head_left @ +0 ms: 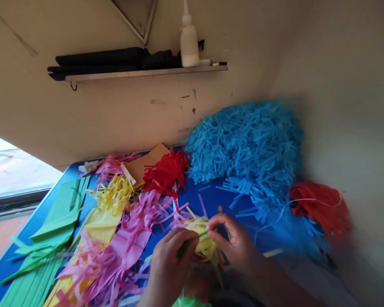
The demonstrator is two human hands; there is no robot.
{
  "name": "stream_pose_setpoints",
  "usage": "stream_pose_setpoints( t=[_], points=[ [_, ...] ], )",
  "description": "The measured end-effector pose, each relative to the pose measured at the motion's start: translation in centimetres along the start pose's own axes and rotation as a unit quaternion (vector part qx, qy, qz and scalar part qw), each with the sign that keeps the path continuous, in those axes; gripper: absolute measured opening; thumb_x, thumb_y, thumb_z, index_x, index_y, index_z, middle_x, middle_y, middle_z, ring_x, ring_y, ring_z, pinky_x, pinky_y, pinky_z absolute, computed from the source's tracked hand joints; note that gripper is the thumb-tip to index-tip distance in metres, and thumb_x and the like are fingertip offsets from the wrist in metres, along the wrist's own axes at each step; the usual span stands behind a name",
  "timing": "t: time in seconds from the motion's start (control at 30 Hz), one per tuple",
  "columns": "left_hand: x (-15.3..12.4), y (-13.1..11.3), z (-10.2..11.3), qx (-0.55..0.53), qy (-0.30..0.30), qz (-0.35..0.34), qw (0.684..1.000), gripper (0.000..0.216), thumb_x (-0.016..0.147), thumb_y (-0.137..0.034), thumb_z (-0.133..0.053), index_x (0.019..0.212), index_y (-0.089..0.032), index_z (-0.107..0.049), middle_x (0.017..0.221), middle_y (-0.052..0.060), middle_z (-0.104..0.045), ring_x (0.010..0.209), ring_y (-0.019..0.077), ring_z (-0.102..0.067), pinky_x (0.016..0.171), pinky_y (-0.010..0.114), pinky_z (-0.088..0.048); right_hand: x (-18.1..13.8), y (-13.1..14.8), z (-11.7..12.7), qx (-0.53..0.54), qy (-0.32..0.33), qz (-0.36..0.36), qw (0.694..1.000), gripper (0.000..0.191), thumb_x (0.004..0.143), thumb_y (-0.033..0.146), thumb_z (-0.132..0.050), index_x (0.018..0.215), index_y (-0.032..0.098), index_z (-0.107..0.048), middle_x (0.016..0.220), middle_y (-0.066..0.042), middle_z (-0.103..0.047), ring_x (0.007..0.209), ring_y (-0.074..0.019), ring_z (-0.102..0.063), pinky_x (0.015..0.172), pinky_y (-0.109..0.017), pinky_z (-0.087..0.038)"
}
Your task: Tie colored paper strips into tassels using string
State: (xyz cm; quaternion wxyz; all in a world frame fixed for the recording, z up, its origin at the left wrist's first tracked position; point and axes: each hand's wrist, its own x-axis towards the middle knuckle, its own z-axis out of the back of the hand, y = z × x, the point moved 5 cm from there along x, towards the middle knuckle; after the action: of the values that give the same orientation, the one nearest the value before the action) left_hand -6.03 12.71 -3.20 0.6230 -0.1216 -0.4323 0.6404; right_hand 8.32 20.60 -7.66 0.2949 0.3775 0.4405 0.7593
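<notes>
Near the front of the blue table, my left hand (174,256) is closed around a thin green paper strip (202,233). The strip's other end is pinched between the thumb and forefinger of my right hand (235,238). Just behind and below the strip is a bunch of yellow fringed paper (208,249), partly hidden by my fingers. Pink-purple fringed tissue paper (132,247) lies to the left of my left hand. Low in the view, under my hands, a bit of light green paper (190,302) shows.
A large blue fringed paper shape (243,140) stands at the back right, with red paper (320,209) beside it. Green sheets (56,217), yellow fringes (115,192) and red fringes (166,170) lie on the table (211,196). A white bottle (190,44) stands on the wall shelf (147,73).
</notes>
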Motion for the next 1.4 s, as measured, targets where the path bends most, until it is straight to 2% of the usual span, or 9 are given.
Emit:
stream_pose_setpoints(
  t=[0.17, 0.27, 0.3, 0.4, 0.53, 0.8, 0.97, 1.2, 1.4],
  points=[
    [0.1, -0.1, 0.4, -0.001, -0.005, -0.008, 1.0, 0.013, 0.088, -0.022, -0.06, 0.081, -0.022, -0.071, 0.074, 0.002, -0.074, 0.064, 0.0137, -0.07, 0.059, 0.02, -0.055, 0.2, 0.6, 0.3, 0.018, 0.033, -0.015, 0.999, 0.017, 0.085, 0.025, -0.067, 0.101, 0.025, -0.064, 0.094, -0.002, -0.069, 0.089, -0.0172, -0.065, 0.083, -0.027, -0.049],
    [0.1, -0.2, 0.5, 0.002, -0.005, -0.018, 1.0, 0.012, 0.088, -0.022, -0.06, 0.081, -0.022, -0.071, 0.074, 0.002, -0.074, 0.064, 0.0137, -0.07, 0.059, 0.019, -0.056, 0.4, 0.6, 0.6, 0.01, 0.048, -0.02, 0.999, 0.008, 0.085, 0.026, -0.066, 0.093, 0.024, -0.066, 0.087, 0.0, -0.07, 0.083, -0.0164, -0.065, 0.078, -0.027, -0.049],
    [0.1, -0.3, 0.5, 0.005, -0.005, -0.02, 1.0, 0.01, 0.087, -0.023, -0.062, 0.084, -0.022, -0.071, 0.078, 0.003, -0.075, 0.067, 0.0144, -0.071, 0.061, 0.02, -0.056, 0.5, 0.7, 0.7, -0.001, 0.044, -0.012, 0.999, 0.002, 0.087, 0.026, -0.065, 0.088, 0.024, -0.066, 0.083, 0.0, -0.07, 0.081, -0.0162, -0.064, 0.077, -0.027, -0.048],
    [0.0, -0.5, 0.4, 0.02, -0.009, -0.023, 0.999, 0.012, 0.084, -0.028, -0.066, 0.094, -0.023, -0.07, 0.088, 0.006, -0.075, 0.078, 0.0184, -0.072, 0.068, 0.026, -0.059, 0.6, 1.1, 0.6, -0.022, 0.029, 0.03, 0.999, 0.011, 0.091, 0.028, -0.062, 0.082, 0.024, -0.066, 0.077, 0.0, -0.07, 0.077, -0.0162, -0.064, 0.076, -0.028, -0.047],
    [0.0, -0.8, 0.1, 0.023, 0.0, -0.038, 0.999, 0.009, 0.087, -0.023, -0.062, 0.08, -0.022, -0.066, 0.076, 0.003, -0.071, 0.068, 0.0151, -0.068, 0.062, 0.023, -0.056, 0.5, 1.9, 0.7, -0.034, 0.005, 0.067, 0.997, 0.013, 0.092, 0.03, -0.062, 0.082, 0.024, -0.067, 0.076, 0.0, -0.07, 0.074, -0.0162, -0.064, 0.076, -0.029, -0.046],
    [0.2, -1.8, 0.4, 0.02, -0.065, -0.132, 0.989, 0.011, 0.085, -0.013, -0.062, 0.084, -0.022, -0.067, 0.079, 0.002, -0.071, 0.076, 0.0146, -0.068, 0.072, 0.026, -0.056, 0.2, 2.4, 1.0, -0.033, -0.019, 0.07, 0.997, 0.008, 0.09, 0.026, -0.065, 0.083, 0.024, -0.068, 0.078, 0.0, -0.072, 0.076, -0.0164, -0.066, 0.079, -0.03, -0.048],
    [0.0, -2.0, 0.0, 0.023, -0.065, -0.138, 0.988, 0.011, 0.085, -0.012, -0.062, 0.085, -0.022, -0.067, 0.077, 0.001, -0.071, 0.073, 0.015, -0.068, 0.073, 0.027, -0.056, -0.1, 2.7, 1.2, -0.033, -0.018, 0.07, 0.997, 0.009, 0.09, 0.024, -0.064, 0.082, 0.024, -0.067, 0.077, 0.0, -0.073, 0.074, -0.0158, -0.066, 0.077, -0.031, -0.048],
    [-0.5, -2.1, -0.4, 0.051, -0.048, -0.168, 0.983, 0.014, 0.085, -0.01, -0.063, 0.09, -0.023, -0.066, 0.081, -0.002, -0.072, 0.075, 0.0121, -0.068, 0.088, 0.03, -0.051, -0.8, 2.9, 1.5, -0.03, -0.027, 0.087, 0.995, 0.008, 0.091, 0.023, -0.063, 0.083, 0.024, -0.066, 0.077, 0.0, -0.073, 0.074, -0.0152, -0.066, 0.076, -0.031, -0.046],
    [-0.7, -2.5, -0.6, 0.065, -0.025, -0.183, 0.981, 0.007, 0.087, -0.017, -0.062, 0.086, -0.024, -0.063, 0.079, -0.002, -0.072, 0.074, 0.0127, -0.069, 0.088, 0.03, -0.049, -1.0, 3.8, 1.7, -0.042, -0.032, 0.099, 0.994, 0.009, 0.091, 0.023, -0.061, 0.083, 0.024, -0.064, 0.075, 0.0, -0.073, 0.072, -0.0158, -0.067, 0.075, -0.032, -0.046]
  ],
)
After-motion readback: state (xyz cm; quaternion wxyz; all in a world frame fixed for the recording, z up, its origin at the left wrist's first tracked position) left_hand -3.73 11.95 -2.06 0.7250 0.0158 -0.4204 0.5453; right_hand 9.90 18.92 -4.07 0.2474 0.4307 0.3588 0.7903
